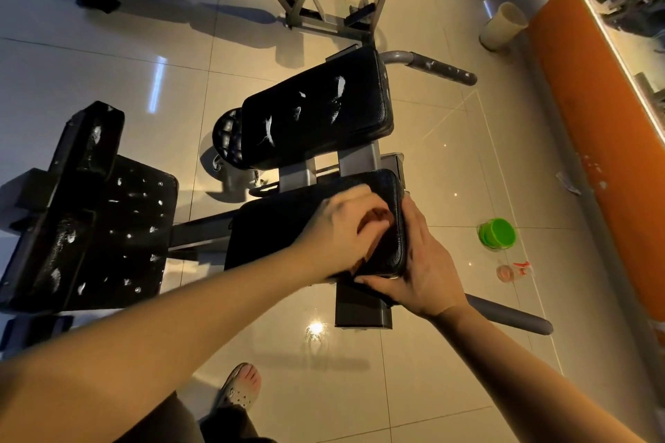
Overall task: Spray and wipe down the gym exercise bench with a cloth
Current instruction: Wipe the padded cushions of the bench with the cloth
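In the head view, the left hand (pixel 342 227) presses a reddish-brown cloth (pixel 374 219) under curled fingers (pixel 356 201) onto the black padded vinyl bench pad (pixel 280 230) near its right edge, and the right hand (pixel 426 262) clasps that edge. The stroke looks fast enough to carry the cloth off the rounded edge, leaving streaks. Right of the pad, a clear red-triggered spray bottle (pixel 512 271) and green tub (pixel 497 232) sit on glossy beige floor tiles (pixel 431 370) by an orange wall (pixel 575 83).

Your left hand (pixel 342 230), blurred, bunched a brown cloth (pixel 374 221) against the near seat pad (pixel 280 227). Your right hand (pixel 424 266) gripped that pad's right edge. A spray bottle (pixel 512 271) lay on the tiles near a green tub (pixel 498 232).
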